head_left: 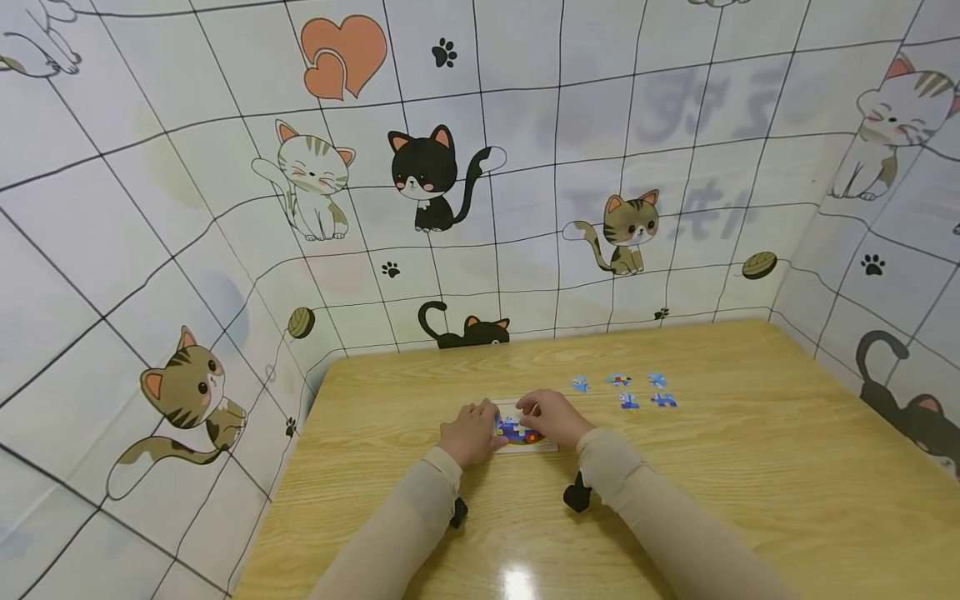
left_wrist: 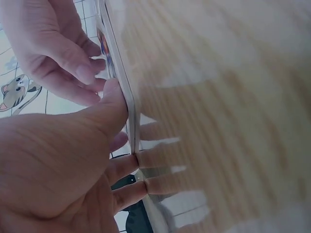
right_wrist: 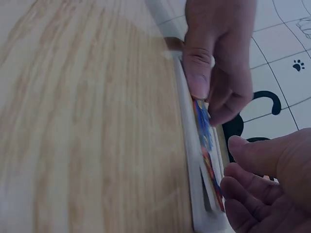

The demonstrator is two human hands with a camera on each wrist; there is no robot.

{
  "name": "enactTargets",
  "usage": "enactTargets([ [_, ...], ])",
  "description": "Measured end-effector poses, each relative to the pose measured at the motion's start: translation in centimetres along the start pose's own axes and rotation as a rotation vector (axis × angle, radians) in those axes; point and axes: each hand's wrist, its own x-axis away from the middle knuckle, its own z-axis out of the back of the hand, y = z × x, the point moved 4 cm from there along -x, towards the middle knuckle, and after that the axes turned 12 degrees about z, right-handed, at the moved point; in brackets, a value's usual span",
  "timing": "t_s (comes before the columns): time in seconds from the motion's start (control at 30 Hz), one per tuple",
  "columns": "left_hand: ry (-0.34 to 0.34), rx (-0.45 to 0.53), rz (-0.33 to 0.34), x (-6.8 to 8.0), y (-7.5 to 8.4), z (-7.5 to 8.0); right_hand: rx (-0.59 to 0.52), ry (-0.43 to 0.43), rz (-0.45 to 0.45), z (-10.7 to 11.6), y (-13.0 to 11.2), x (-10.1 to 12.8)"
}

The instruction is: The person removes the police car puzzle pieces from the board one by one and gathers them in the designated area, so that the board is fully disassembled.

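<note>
In the head view, a small jigsaw board [head_left: 525, 448] with a pale frame and a partly filled blue, red and yellow picture [head_left: 512, 429] lies on the table. My left hand [head_left: 468, 435] holds its left end, thumb at the near side and fingers round the far side. Over the board's right part hovers my right hand [head_left: 558, 419], fingers loosely bent and their tips close to the picture. The right wrist view shows a gap between the right thumb [right_wrist: 252, 153] and forefinger, with no piece visible there. Part of the picture is hidden under the hands.
Several loose blue jigsaw pieces [head_left: 628, 401] lie on the wooden table [head_left: 750, 433] beyond and right of the board. A cat-patterned cloth [head_left: 525, 183] hangs behind the table and along both sides.
</note>
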Motion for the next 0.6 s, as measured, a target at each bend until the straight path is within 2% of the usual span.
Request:
enactTargets([
  [0.17, 0.010, -0.007, 0.014, 0.1, -0.1, 0.3, 0.022, -0.038, 0.012, -1.1, -0.4, -0.5],
  [0.33, 0.004, -0.029, 0.012, 0.1, -0.1, 0.2, 0.095, -0.049, 0.071, -1.5, -0.9, -0.8],
  [0.6, 0.011, -0.032, 0.009, 0.2, -0.1, 0.4, 0.154, -0.047, 0.046, -1.8, -1.2, -1.0],
])
